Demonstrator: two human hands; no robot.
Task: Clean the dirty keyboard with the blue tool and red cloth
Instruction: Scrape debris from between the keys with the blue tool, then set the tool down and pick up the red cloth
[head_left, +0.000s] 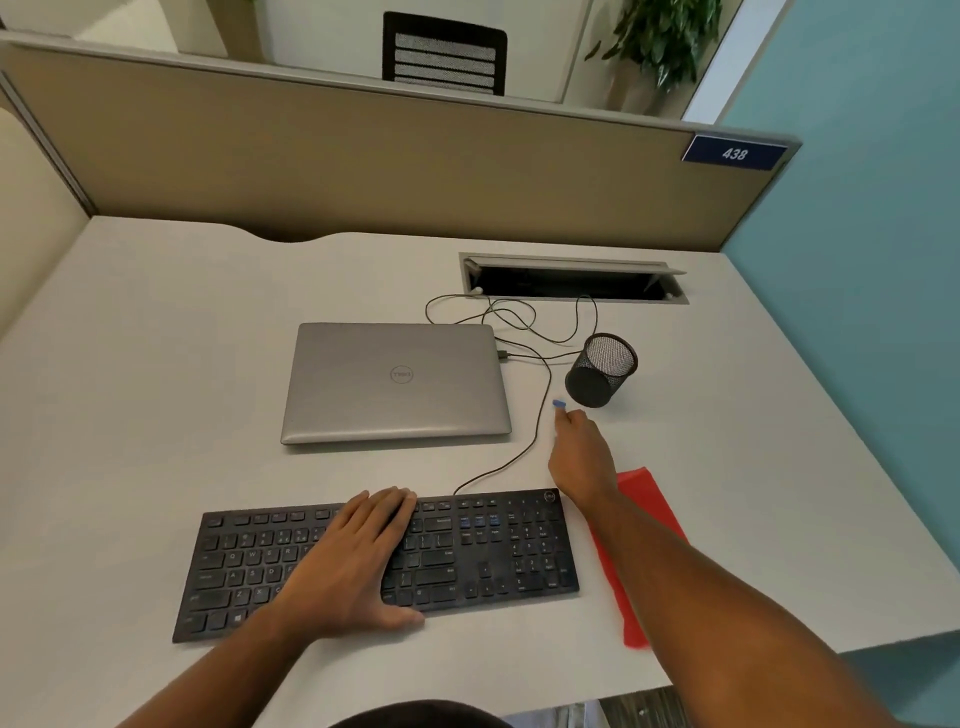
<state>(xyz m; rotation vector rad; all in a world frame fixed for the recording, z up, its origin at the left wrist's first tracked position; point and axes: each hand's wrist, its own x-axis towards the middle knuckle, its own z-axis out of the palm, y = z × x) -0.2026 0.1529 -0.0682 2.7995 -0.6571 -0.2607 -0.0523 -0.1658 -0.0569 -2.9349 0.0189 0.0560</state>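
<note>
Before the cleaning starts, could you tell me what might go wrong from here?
The right hand pinches the blue tool close to the mesh pen cup and the keyboard cable; pulling back could tip the cup or snag the cable. The right forearm lies over the red cloth and may drag it.

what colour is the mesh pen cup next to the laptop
Black: the round wire-mesh pen cup is black all over, seen best in the head view.

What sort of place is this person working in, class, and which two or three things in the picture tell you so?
Most likely an office cubicle. A fabric partition with a numbered plate reading 438 backs the desk, a cable hatch is set into the desktop, and a closed laptop lies beside a mesh pen cup.
</note>
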